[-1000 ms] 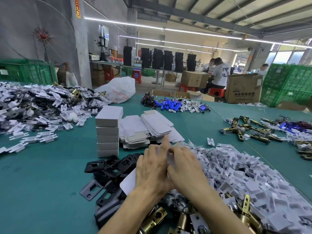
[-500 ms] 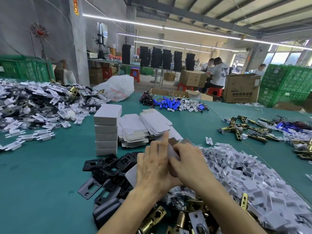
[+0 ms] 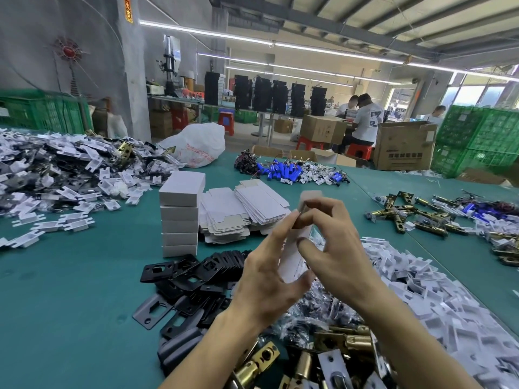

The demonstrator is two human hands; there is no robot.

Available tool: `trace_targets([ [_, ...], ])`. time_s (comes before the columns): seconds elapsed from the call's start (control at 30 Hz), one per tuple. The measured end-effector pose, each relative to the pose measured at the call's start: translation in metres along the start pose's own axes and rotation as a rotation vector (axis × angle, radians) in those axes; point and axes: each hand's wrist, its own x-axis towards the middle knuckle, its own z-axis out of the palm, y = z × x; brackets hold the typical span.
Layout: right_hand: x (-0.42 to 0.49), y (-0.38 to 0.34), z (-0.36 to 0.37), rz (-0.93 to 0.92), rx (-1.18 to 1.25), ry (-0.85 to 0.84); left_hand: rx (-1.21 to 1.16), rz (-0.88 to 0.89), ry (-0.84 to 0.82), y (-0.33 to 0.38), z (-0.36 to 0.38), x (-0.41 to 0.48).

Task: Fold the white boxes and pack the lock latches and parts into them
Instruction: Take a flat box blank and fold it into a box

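Here's the big green table [image 3: 70, 304], loaded from edge to edge. Along the left edge sprawls a heap of white and dark parts [image 3: 50, 175], and a second heap of white plastic pieces [image 3: 438, 301] runs down the right side toward the near edge. In the middle stands a neat stack of folded boxes [image 3: 179, 220], five high, and just beside it on the right lie the flat box blanks [image 3: 233, 214], fanned out. In front of the stack, black strike plates [image 3: 193, 276] overlap in a loose pile. Right at the near edge sit the brass lock latches [image 3: 303, 360], jumbled together.

Now the hands, raised above all that, over the middle of the table. The left hand [image 3: 266, 284] grips the white box [image 3: 292, 256] from the side, thumb under, fingers up along it. The right hand [image 3: 342, 256] has its fingers curled over the box's top end, pinching there. The box is blurred, so I can't tell how far it's folded.
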Motion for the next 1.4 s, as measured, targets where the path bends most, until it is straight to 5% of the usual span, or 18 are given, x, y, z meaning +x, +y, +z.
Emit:
trace_targets([
  [0.2,-0.003,0.013,-0.009,0.010,0.042,-0.215,-0.209,-0.063,-0.136,-0.008,-0.003,-0.001],
  [0.37,-0.006,0.018,-0.015,-0.022,-0.247,-0.379,-0.166,0.002,-0.161,-0.014,-0.001,-0.002],
  [0.5,-0.005,0.006,-0.017,-0.135,-0.442,-0.362,-0.242,0.025,-0.098,-0.013,0.001,0.000],
  [1.07,-0.006,-0.004,-0.015,-0.167,-0.097,-0.332,-0.083,0.226,0.060,-0.015,-0.004,0.002],
  [1.4,-0.015,0.001,-0.008,-0.149,-0.362,-0.289,0.030,0.140,-0.026,-0.019,-0.010,-0.002],
])
